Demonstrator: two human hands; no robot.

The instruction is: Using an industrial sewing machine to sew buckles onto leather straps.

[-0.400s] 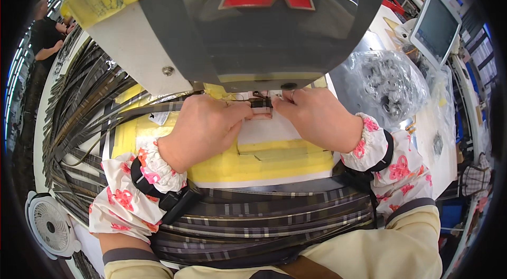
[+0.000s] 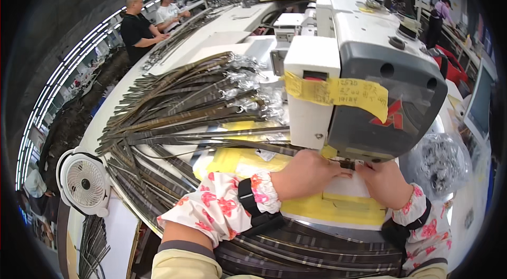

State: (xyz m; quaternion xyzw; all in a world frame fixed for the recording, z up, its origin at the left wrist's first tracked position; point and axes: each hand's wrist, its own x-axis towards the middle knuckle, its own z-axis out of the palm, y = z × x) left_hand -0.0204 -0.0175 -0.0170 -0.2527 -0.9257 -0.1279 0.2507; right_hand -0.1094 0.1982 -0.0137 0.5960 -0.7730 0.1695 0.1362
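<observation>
Below the head of a grey-and-white sewing machine (image 2: 391, 81), both hands are close together. My left hand (image 2: 309, 174) is closed, its fingertips pressing on a dark plaid strap (image 2: 346, 165). On the strap's other side, my right hand (image 2: 384, 184) is closed too, thumb and fingers pinched at its end. The right fingertips are partly hidden under the machine head. Around the hands, the work surface is covered with yellow tape (image 2: 338, 209). More plaid straps (image 2: 311, 247) lie in a row between my forearms and my body.
A large heap of dark straps (image 2: 174, 105) spreads to the left, some with plastic-wrapped ends. A white fan (image 2: 84, 183) stands at the left edge. Right of the machine sit a clear bag of metal parts (image 2: 441, 165) and a screen (image 2: 479, 100). People (image 2: 138, 31) stand farther back.
The view has swung up and to the left, showing more of the machine, strap heap and room. Both hands stay pinched at the strap under the machine head.
</observation>
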